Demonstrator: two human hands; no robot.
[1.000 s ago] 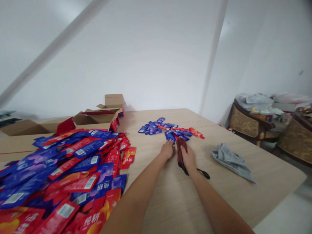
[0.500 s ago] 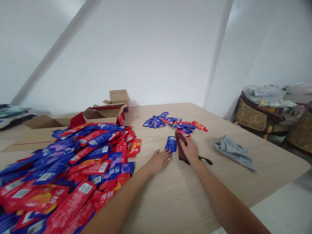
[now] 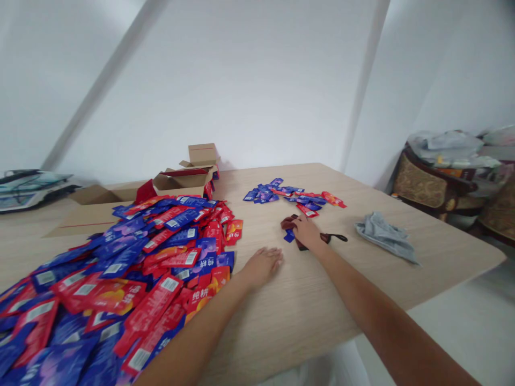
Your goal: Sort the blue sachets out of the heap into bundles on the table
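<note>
Brown cloth [image 3: 287, 221] now covers much of the blue packet [image 3: 289, 236] beneath the right hand [image 3: 307, 231], its grip bent round the cloth; the left hand [image 3: 263, 264], drawn clear, lies loosely spread, holding nothing. Beyond, scattered packets [image 3: 298, 199] seem done; leftward, the large heap [image 3: 161, 257] seems left.

Brown pouch-like item and a blue packet at the right hand [image 3: 309, 234]
The brown item [image 3: 288, 222], soft-looking and dark-edged, lies low on its side of the work, partly covered by the right hand, brown showing beyond the fingertips and by the wrist; its thin black loop strap [image 3: 338, 236] trails out to the right of that hand. A small part of the blue packet [image 3: 289, 236] shows just left of the right hand's fingers, beyond the left hand [image 3: 264, 266]; the rest is hidden.
</note>
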